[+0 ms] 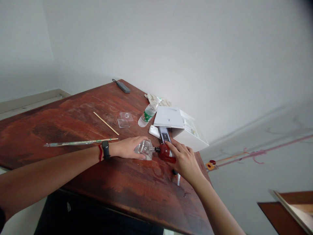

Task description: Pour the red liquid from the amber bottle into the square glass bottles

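Note:
My left hand (pixel 129 147), with a black watch and a red cord at the wrist, is closed around a clear square bottle (pixel 146 150). The bottle's neck points right. From the other side, my right hand (pixel 186 160) grips a reddish-amber bottle (pixel 165 153) with a dark neck, tipped toward the clear one. Their two mouths meet or nearly meet; whether they touch I cannot tell. Under my right hand lies a small black piece (pixel 174 172) beside a white strip (pixel 178 179), partly hidden.
Beyond my hands are a green-labelled water bottle (pixel 147 115), a white box (pixel 168 117), a white case (pixel 154 131) and a dark device (pixel 165 137). Clear plastic pieces (pixel 124 120), a bare chopstick (pixel 106 123), wrapped chopsticks (pixel 78 143) and a grey hub (pixel 123 86) lie leftward.

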Tool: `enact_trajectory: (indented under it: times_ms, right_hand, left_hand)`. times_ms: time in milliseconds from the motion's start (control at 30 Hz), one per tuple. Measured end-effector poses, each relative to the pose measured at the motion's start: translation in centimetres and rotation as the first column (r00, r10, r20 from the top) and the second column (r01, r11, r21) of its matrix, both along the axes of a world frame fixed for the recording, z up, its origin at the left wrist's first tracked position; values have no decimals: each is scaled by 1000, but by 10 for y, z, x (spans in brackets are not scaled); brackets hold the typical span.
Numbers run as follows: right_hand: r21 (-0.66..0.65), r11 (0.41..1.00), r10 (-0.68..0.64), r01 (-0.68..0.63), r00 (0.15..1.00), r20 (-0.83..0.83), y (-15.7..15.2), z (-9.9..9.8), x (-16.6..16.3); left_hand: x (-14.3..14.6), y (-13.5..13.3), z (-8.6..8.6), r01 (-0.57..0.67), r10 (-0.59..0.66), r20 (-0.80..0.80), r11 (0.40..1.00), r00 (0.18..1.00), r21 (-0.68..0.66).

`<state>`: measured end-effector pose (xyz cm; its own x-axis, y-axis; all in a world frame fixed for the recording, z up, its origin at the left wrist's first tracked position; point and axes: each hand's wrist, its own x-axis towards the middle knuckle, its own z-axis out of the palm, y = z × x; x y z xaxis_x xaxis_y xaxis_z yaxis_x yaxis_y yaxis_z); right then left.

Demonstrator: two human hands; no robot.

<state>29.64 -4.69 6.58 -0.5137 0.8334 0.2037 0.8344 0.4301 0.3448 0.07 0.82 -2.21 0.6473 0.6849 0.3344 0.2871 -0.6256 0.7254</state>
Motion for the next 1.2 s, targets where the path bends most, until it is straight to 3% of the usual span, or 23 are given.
enact_trajectory:
  times_ms: [1200]
  right_hand:
    - [-11, 1000, -7, 8, 999, 35, -1, 4, -2]
  left_hand:
    - [-1, 0, 2, -1, 1, 0, 1000, 1000, 4]
